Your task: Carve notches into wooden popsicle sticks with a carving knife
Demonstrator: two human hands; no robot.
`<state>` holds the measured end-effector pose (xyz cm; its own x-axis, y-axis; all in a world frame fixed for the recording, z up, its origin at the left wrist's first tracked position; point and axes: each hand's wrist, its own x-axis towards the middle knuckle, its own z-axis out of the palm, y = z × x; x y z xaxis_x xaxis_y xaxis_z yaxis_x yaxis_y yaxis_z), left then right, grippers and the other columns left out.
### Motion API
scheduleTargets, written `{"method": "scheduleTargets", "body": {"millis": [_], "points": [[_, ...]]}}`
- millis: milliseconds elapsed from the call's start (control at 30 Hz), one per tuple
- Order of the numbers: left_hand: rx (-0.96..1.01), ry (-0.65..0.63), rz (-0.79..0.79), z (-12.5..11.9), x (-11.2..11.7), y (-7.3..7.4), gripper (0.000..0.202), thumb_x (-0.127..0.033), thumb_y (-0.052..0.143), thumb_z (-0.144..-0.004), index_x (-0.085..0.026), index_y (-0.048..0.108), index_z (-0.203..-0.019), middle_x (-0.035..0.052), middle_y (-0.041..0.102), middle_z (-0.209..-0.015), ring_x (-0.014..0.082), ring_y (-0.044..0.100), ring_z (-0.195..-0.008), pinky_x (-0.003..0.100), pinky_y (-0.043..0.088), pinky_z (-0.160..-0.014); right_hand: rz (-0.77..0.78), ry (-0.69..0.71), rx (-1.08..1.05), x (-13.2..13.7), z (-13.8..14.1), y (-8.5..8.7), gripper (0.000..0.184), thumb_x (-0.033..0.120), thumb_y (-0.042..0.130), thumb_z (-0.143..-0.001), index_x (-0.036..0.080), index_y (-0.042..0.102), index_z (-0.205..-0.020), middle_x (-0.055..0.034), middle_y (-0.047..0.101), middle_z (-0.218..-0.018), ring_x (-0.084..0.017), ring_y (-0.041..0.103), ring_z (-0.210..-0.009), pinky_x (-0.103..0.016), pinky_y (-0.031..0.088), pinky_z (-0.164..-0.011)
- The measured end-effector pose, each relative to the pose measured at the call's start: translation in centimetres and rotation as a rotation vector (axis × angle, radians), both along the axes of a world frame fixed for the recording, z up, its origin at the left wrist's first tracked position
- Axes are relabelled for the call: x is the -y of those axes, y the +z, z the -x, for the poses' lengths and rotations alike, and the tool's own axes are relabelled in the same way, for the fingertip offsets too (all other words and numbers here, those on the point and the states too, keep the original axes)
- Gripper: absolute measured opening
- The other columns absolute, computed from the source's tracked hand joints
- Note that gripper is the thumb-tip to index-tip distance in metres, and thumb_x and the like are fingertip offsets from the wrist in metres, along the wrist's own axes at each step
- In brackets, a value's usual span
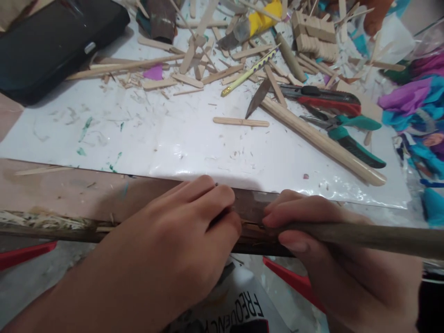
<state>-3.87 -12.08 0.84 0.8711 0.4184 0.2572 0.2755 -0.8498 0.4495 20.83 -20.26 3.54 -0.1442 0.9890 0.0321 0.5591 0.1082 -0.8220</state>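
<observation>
Both hands are at the table's near edge. My left hand [183,236] is closed, fingertips pressed down at the edge, and what they hold is hidden behind the knuckles. My right hand [319,245] grips a long round greyish wooden rod [374,238] between thumb and fingers; it runs out past the right side, and its near end is covered by the fingers. Beyond the hands, a single craft stick [241,121] lies on the white sheet [145,134]. The head of a wooden-handled hammer [322,138] is close behind that stick.
Green-handled pliers [357,138] and a red-black utility knife [322,97] lie at right. Behind are a patterned pencil [249,69], a yellow glue bottle [256,23], several craft sticks and a stack of wooden pieces [315,37]. A black case [58,41] stands at left, crumpled coloured paper [412,101] at right.
</observation>
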Motion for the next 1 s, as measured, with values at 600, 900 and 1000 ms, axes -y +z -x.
{"method": "scheduleTargets", "body": {"millis": [600,900,1000], "points": [[0.05,0.031,0.038,-0.6,-0.3,0.2,0.021,-0.004,0.064,-0.105,-0.016,0.08,-0.098,0.0068,0.072,-0.103,0.0258,0.063,-0.104,0.035,0.059,-0.095,-0.043,0.02,0.012,-0.5,0.6,0.1,0.011,0.018,0.066,-0.113,0.029,0.068,-0.11,0.0026,0.07,-0.085,-0.013,0.067,-0.07,-0.027,0.053,-0.06],[0.041,0.007,-0.004,-0.3,-0.3,0.3,0.024,-0.005,0.072,-0.102,-0.021,0.074,-0.084,0.0026,0.063,-0.09,0.024,0.056,-0.1,0.033,0.054,-0.088,-0.014,0.004,0.076,-0.4,1.4,0.1,0.011,0.028,0.074,-0.112,0.031,0.067,-0.105,0.0031,0.078,-0.092,-0.017,0.076,-0.079,-0.03,0.056,-0.064],[0.044,-0.001,-0.012,-0.2,-0.3,0.2,0.024,-0.007,0.073,-0.103,-0.02,0.074,-0.084,0.003,0.063,-0.09,0.0241,0.056,-0.098,0.035,0.054,-0.087,-0.051,-0.034,0.121,-0.2,1.3,-0.2,0.011,0.026,0.075,-0.111,0.032,0.067,-0.106,0.0045,0.077,-0.091,-0.015,0.074,-0.079,-0.029,0.057,-0.067]]}}
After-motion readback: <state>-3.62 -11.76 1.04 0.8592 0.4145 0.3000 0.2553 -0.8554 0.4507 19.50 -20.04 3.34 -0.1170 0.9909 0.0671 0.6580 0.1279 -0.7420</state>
